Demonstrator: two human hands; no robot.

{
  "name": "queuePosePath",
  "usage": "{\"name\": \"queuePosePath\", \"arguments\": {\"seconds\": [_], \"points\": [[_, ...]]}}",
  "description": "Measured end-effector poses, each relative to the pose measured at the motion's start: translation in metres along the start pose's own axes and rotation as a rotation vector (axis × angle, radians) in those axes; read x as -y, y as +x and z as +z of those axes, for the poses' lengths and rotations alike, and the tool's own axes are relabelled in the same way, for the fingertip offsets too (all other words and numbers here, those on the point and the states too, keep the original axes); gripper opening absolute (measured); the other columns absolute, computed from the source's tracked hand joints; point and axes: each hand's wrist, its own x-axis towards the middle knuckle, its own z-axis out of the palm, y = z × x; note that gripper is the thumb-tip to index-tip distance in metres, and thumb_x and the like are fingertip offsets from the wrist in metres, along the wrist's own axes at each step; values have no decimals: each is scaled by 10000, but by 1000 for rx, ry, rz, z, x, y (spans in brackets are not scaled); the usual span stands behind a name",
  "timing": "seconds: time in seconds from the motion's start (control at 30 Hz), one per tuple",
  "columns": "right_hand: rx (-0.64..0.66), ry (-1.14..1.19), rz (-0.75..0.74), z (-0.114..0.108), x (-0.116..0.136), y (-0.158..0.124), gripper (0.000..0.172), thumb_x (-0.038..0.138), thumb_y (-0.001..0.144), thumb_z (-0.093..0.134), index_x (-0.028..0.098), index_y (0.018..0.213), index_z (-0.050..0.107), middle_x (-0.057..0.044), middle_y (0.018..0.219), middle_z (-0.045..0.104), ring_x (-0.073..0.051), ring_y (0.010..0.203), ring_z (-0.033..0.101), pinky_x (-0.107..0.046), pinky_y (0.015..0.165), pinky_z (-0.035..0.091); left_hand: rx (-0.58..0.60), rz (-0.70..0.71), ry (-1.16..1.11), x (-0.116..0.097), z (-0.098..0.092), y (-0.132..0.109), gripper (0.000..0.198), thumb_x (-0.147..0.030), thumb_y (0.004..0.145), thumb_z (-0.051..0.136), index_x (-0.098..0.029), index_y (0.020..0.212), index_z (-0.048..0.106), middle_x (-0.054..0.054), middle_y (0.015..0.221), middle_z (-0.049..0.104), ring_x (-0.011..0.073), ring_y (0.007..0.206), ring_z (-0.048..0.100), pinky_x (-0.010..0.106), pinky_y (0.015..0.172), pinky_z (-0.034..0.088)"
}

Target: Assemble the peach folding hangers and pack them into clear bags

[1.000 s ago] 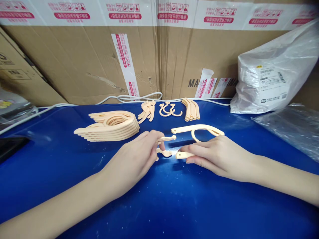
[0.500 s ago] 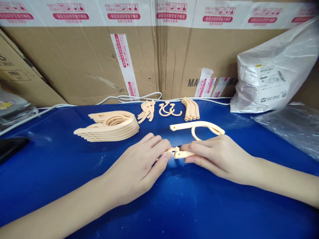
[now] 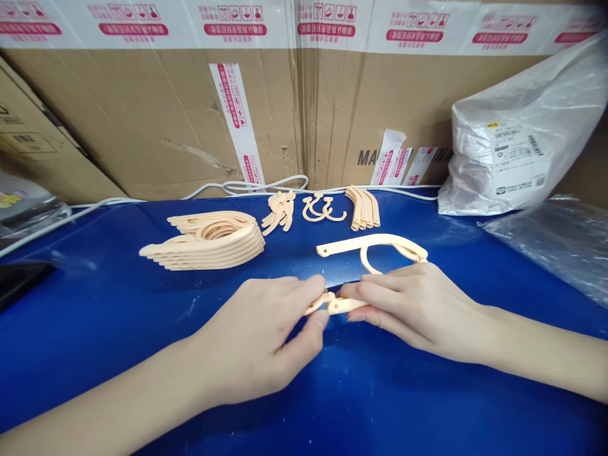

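My left hand point(image 3: 280, 335) pinches a small curved cream plastic hanger hook point(image 3: 315, 304) between thumb and fingers; most of the hook is covered. My right hand point(image 3: 403, 304) is closed on a cream folding hanger point(image 3: 375, 241) with two arms. One arm and a curved inner strip show behind the hand, while the tip of the other, with a hole in it, pokes out at the fingertips. There the hook's knobbed end is right at the hanger, apparently touching. The joint itself is partly hidden by my right fingers.
Stacked folding hangers point(image 3: 213, 253) lie at the left. Farther back are a pile of slim cream pieces point(image 3: 280, 211), loose hooks point(image 3: 324, 209) and short curved arms point(image 3: 363, 208). A white cable point(image 3: 204, 190), cardboard box point(image 3: 166, 114) and plastic bag point(image 3: 498, 152) line the back.
Both hands have come slightly nearer to me with the hook and hanger. My left fingers have shifted and bent more around the hook; the hanger's rear arm has moved slightly left.
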Motion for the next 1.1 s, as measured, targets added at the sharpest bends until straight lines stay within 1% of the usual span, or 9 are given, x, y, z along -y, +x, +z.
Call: {"name": "queuePosePath", "arguments": {"seconds": [0.1,0.2,0.3,0.4,0.57,0.67,0.73,0.87,1.1], "points": [[0,3,4,0,0,0,353,359,1045,343,173,1010,641,-16,789,685,-111,606,628,-224,573,416,-30,51,136,1,5,-1,275,-416,1012,388,-219,821,407,-54,634,530,130,489,476,267,460,258],[-6,-22,-5,-1,1,1,367,353,1048,328,168,998,641,-11,762,674,-112,579,611,-230,548,399,-93,108,301,3,6,0,334,-429,1049,282,-221,810,389,-55,588,542,130,437,512,257,427,264],[-16,-44,-18,0,1,1,365,346,1049,328,163,997,640,-9,761,671,-110,571,601,-233,543,389,-112,164,426,2,4,2,384,-432,1058,224,-213,793,394,-29,593,589,139,449,583,257,408,287],[-7,-48,-32,0,1,1,381,350,1054,310,166,1004,640,-12,772,675,-104,572,596,-230,547,384,-108,214,476,2,3,2,389,-403,1063,221,-200,793,416,-14,606,603,145,477,624,260,401,317],[-44,-19,-44,0,1,1,360,346,1052,329,164,1014,637,-6,763,680,-93,528,558,-229,519,353,-137,267,617,1,1,2,401,-325,1063,195,-199,764,431,-27,546,515,155,405,555,284,388,313],[-53,-4,-35,0,1,1,352,346,1050,339,161,1008,636,3,755,676,-94,544,568,-230,515,349,-150,296,695,0,-1,3,393,-303,1057,218,-201,747,436,-21,542,504,168,393,530,299,388,297],[-60,-3,-40,0,1,1,336,341,1048,349,164,992,629,9,756,670,-95,557,574,-232,515,352,-152,289,674,-1,-1,2,390,-322,1059,228,-201,750,433,-17,554,524,168,411,549,297,395,295],[-73,-43,-73,-1,1,0,302,323,1043,369,171,972,620,24,736,648,-94,514,527,-242,505,349,-85,206,478,0,3,0,416,-402,1064,176,-202,791,418,-24,588,579,149,462,604,270,412,279],[-119,-174,-113,4,-1,-1,290,320,1040,379,177,1006,630,22,729,661,-105,511,546,-262,513,347,10,58,242,4,7,-3,450,-474,1052,147,-212,825,434,-45,594,563,136,434,510,261,440,199]]}}
